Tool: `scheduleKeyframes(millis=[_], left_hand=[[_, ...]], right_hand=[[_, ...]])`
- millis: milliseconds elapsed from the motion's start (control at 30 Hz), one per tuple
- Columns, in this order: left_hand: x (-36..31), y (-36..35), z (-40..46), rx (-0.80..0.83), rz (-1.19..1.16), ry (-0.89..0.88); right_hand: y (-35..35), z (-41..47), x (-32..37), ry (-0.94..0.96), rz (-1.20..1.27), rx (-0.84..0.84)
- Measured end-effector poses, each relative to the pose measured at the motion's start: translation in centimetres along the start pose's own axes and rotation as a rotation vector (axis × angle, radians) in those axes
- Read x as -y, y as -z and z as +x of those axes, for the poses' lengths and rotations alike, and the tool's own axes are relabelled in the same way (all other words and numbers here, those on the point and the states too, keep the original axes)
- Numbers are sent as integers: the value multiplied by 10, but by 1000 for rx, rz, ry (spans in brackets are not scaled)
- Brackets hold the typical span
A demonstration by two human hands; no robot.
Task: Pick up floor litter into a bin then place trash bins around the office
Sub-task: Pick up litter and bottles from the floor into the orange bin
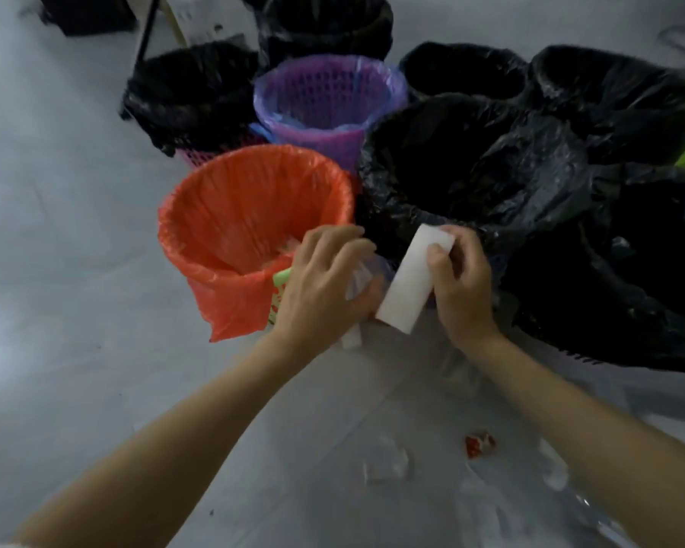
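My right hand [461,282] grips a white rectangular block [412,278] between thumb and fingers, just in front of a black-bagged bin [471,172]. My left hand [321,282] holds crumpled clear plastic and a green-and-white wrapper [279,294] beside the near rim of the bin with the orange bag [222,199], which has some litter at its bottom. On the floor below lie a red scrap [479,444], a clear plastic piece [386,462] and white bits [552,468].
A purple mesh bin with a lilac liner [325,96] stands behind the orange one. Several more black-bagged bins [190,92] crowd the back and right side. The grey floor [64,251] spreads out to the left.
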State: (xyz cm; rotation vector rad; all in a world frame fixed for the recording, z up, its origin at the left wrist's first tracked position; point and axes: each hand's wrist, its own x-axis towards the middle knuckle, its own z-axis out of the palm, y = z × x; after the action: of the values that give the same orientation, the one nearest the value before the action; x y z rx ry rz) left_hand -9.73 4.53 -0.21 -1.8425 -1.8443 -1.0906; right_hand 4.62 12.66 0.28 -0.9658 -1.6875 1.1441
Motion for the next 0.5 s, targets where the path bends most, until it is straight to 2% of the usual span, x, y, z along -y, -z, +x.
scheduleKeyframes(millis=[67, 133, 200, 300, 333, 400, 500], left_hand=[[18, 10, 23, -94, 51, 114], [35, 24, 40, -148, 44, 321], [50, 37, 49, -128, 6, 472], [69, 43, 48, -63, 57, 608], [71, 41, 45, -51, 94, 613], [66, 33, 33, -42, 181, 509], [44, 15, 12, -115, 203, 138]], right_hand=[[-19, 22, 20, 29, 121, -70], [-42, 39, 37, 57, 161, -81], [-63, 52, 44, 60, 122, 24], [-76, 58, 38, 26, -21, 261], [-73, 56, 34, 24, -42, 278], [-59, 47, 25, 47, -93, 243], [-22, 26, 0, 205, -249, 196]])
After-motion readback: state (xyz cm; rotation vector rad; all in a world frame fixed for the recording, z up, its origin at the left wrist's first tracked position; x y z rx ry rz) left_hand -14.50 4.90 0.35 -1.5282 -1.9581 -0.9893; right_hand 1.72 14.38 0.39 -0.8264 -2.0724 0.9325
